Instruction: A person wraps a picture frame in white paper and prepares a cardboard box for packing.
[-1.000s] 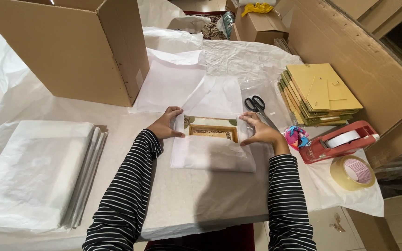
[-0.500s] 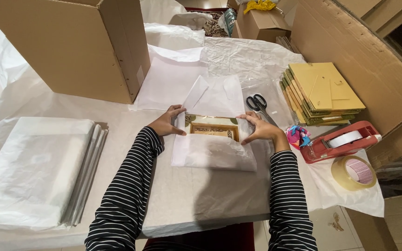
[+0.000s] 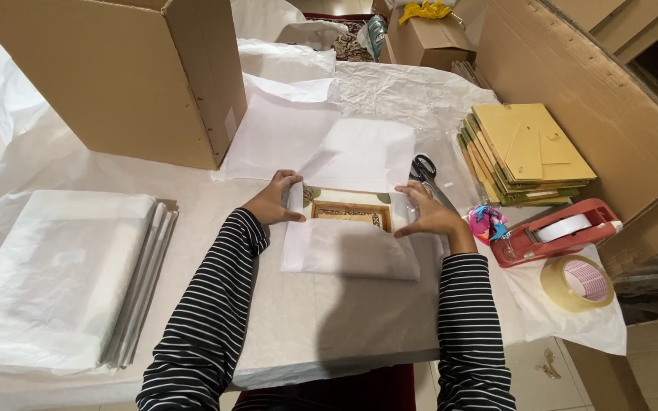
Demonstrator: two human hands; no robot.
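Observation:
A small gold picture frame [image 3: 348,211] lies on the table, half covered by a sheet of white wrapping paper [image 3: 352,247] folded up over its near part. My left hand [image 3: 274,199] presses the paper's folded left edge against the frame. My right hand [image 3: 426,211] holds the folded right edge the same way. The far flap of the paper [image 3: 363,156] lies flat beyond the frame. Only the frame's upper strip shows; the rest is hidden under paper.
A big open cardboard box [image 3: 127,72] stands at the back left. A stack of white sheets [image 3: 59,274] lies at left. Black scissors [image 3: 426,171], a stack of yellow-backed frames [image 3: 525,152], a red tape dispenser [image 3: 561,230] and a tape roll [image 3: 577,281] sit at right.
Both hands have folded the paper's side edges in against the frame. The view has shifted slightly.

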